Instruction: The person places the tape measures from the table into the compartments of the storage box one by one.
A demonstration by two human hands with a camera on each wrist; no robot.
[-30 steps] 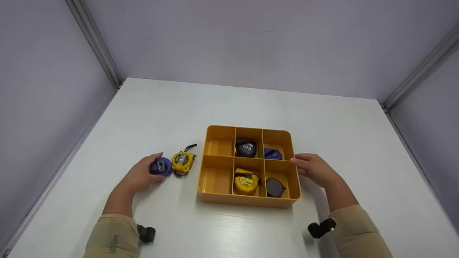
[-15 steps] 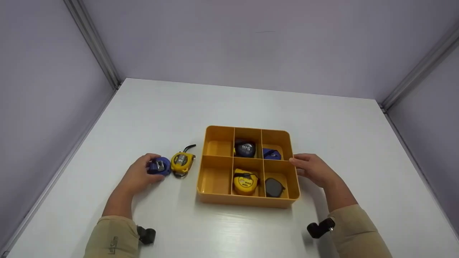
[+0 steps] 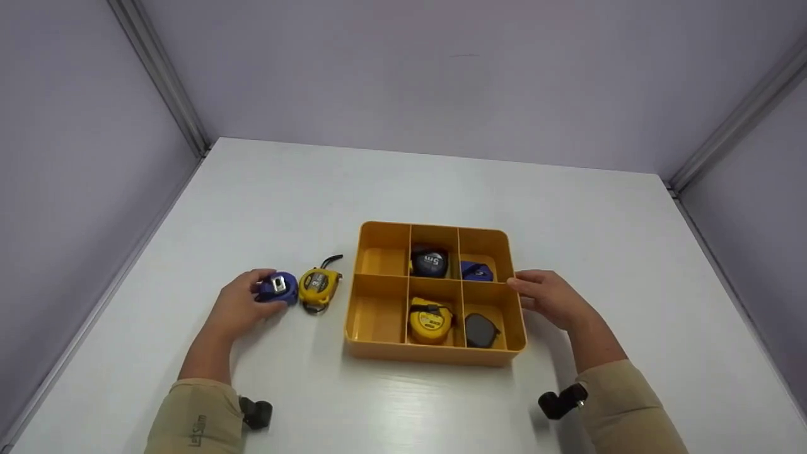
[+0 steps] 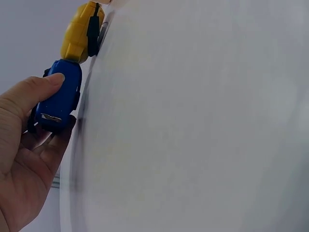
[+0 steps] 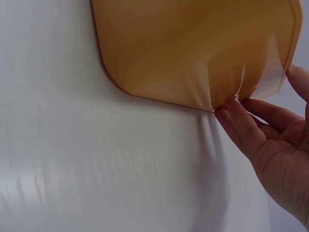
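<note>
A yellow six-compartment tray (image 3: 378, 345) (image 5: 193, 43) sits mid-table. It holds a black tape measure (image 3: 430, 261), a blue one (image 3: 477, 272), a yellow one (image 3: 430, 320) and a dark one (image 3: 480, 330); its two left compartments are bare. My left hand (image 3: 243, 302) (image 4: 29, 145) grips a blue tape measure (image 3: 278, 287) (image 4: 60, 94) on the table, thumb on top. A yellow tape measure (image 3: 319, 285) (image 4: 82, 31) lies touching its right side. My right hand (image 3: 547, 296) (image 5: 270, 140) touches the tray's right wall with straight fingers.
The white table (image 3: 403, 183) is enclosed by grey-violet walls (image 3: 69, 126) on the left, back and right, with metal corner strips (image 3: 157, 69). Black wrist camera mounts (image 3: 255, 413) sit at my sleeves near the front edge.
My left hand closed its fingers round the blue tape measure and drew it slightly left. The tray and my right hand have barely shifted.
</note>
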